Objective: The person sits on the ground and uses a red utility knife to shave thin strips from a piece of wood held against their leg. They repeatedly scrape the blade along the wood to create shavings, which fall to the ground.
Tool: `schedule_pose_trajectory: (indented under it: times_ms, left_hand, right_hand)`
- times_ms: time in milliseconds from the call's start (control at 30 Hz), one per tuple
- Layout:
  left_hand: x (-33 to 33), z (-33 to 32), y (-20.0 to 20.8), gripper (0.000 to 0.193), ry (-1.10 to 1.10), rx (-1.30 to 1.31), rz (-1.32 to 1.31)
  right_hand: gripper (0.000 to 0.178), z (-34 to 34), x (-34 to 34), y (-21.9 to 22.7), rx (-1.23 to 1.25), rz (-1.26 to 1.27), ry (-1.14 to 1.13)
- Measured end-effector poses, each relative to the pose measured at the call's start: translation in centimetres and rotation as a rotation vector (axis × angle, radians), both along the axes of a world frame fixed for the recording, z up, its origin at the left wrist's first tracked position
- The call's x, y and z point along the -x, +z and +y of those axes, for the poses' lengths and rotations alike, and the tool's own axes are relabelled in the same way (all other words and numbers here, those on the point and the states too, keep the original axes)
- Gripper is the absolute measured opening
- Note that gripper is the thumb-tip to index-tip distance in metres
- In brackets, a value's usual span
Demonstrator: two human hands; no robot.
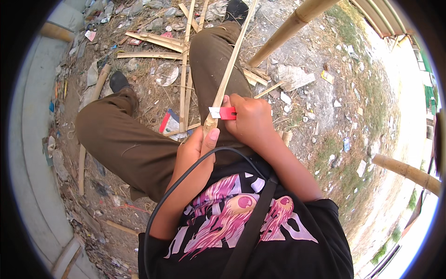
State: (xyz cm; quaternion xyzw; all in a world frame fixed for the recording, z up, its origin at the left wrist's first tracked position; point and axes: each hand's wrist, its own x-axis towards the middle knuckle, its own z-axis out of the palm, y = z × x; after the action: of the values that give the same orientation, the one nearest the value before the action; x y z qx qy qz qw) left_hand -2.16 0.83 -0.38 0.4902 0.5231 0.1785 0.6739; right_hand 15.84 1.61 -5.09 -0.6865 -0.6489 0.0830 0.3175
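While my left grip [194, 151] holds the near end of the bamboo strip [228, 76], my right grip [252, 117] clasps the red cutter [227, 113] across it; apparently paring, next needing steadiness.

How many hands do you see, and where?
2: the left hand holds the near end of the strip; the right hand, just above it in view, grips the red tool.
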Motion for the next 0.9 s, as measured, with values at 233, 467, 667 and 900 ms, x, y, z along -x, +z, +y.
schedule_pose_trajectory:
  times_ms: [233,467,667,900]
  left_hand:
    - [-0.6,0.6,1.1,0.039,0.009,0.136,-0.061]
    - [-0.1,0.2,1.0,0.038,-0.025,0.002,0.012]
    - [0.3,-0.5,0.7,0.031,-0.071,-0.078,0.068]
    - [1.6,-2.6,2.3,0.036,-0.221,-0.105,0.085]
  right_hand:
    - [0.033,-0.4,-0.4,-0.2,-0.08,0.076,0.067]
    - [0.032,-0.3,0.3,0.0,-0.009,0.05,-0.029]
    - [0.035,-0.1,0.6,-0.4,0.003,0.059,-0.098]
    - [0.026,1.7,-2.2,-2.1,0.134,0.082,-0.26]
